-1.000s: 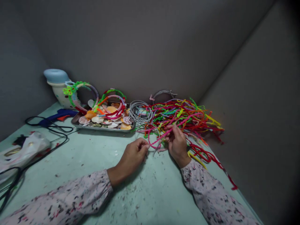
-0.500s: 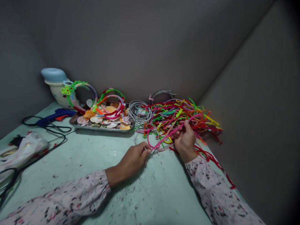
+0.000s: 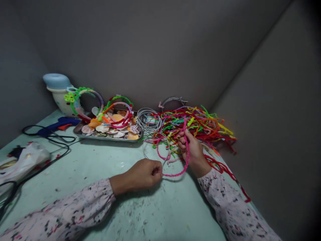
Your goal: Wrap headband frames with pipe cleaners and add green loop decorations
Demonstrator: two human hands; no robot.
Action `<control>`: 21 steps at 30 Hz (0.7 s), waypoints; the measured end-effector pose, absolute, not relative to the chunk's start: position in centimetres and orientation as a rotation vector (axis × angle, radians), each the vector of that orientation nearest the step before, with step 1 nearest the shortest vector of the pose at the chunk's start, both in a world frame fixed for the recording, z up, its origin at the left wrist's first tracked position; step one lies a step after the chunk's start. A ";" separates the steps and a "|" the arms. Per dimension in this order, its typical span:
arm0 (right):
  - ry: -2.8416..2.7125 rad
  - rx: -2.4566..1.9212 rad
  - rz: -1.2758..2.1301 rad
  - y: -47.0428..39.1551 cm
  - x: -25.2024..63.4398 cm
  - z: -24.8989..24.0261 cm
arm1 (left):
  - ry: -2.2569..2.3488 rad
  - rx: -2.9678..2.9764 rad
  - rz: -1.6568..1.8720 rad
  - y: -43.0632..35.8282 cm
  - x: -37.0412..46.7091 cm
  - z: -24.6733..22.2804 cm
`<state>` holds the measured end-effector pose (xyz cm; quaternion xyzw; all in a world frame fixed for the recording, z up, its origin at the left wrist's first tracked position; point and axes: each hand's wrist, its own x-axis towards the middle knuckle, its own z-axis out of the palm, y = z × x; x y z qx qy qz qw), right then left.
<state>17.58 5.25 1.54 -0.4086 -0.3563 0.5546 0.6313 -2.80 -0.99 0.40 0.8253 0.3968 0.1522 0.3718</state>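
Note:
A bright pink pipe cleaner runs in a curve between my two hands above the table. My left hand is closed in a pinch on its lower end, right by a thin grey wire ring. Pink fuzzy strand also loops around the far side of that ring. My right hand has its fingers closed on the other stretch of the pipe cleaner, whose tip points upward. Behind the right hand lies a tangled heap of coloured pipe cleaners.
A metal tray of seashells bears several fuzzy rings. Beside it stand coils of grey wire. On the left are a cup with a blue lid, a blue glue gun, a black cord and a white plastic bag.
The pipe cleaner went from a straight slanting line to a bowed curve. My left hand moved slightly nearer and closed more tightly; my right hand shifted a little left.

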 end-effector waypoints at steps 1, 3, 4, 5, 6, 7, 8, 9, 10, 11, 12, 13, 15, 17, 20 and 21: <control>-0.812 -0.917 1.278 5.2 17.7 1.7 | 1.013 2.100 0.392 -0.9 -2.8 0.4; -0.785 -0.871 1.228 5.4 18.3 2.3 | 1.006 2.067 0.399 -0.9 -2.8 0.3; -0.764 -0.853 1.171 5.6 18.8 2.7 | 0.998 2.045 0.399 -0.9 -2.8 0.3; -0.741 -0.838 1.097 5.9 19.3 3.1 | 0.987 2.018 0.396 -0.8 -2.8 0.2; -0.721 -0.827 1.006 6.1 19.8 3.5 | 0.972 1.985 0.391 -0.8 -2.8 0.2; -0.708 -0.819 0.942 6.3 20.2 3.9 | 0.957 1.945 0.390 -0.8 -2.8 0.2; -0.702 -0.807 0.890 6.4 20.6 4.3 | 0.947 1.902 0.392 -0.8 -2.7 0.2; -0.695 -0.796 0.857 6.4 21.0 4.6 | 0.941 1.857 0.400 -0.8 -2.7 0.3; -0.684 -0.787 0.843 6.5 21.3 5.0 | 0.936 1.811 0.414 -0.8 -2.7 0.3; -0.670 -0.778 0.845 6.4 21.5 5.3 | 0.927 1.764 0.430 -0.8 -2.7 0.4; -0.648 -0.768 0.857 6.4 21.7 5.5 | 0.910 1.717 0.439 -0.8 -2.7 0.5; -0.621 -0.756 0.874 6.3 21.9 5.7 | 0.882 1.672 0.440 -0.7 -2.7 0.7; -0.571 -0.734 0.909 6.3 22.2 6.0 | 0.812 1.572 0.423 -0.7 -2.6 1.0; -0.541 -0.722 0.941 6.2 22.5 6.1 | 0.764 1.449 0.402 -0.7 -2.5 1.2; -0.537 -0.725 0.980 6.3 22.6 6.2 | 0.721 1.233 0.422 -0.7 -2.5 0.9; -0.538 -0.731 0.982 6.3 22.6 6.2 | 0.707 1.175 0.442 -0.6 -2.5 0.7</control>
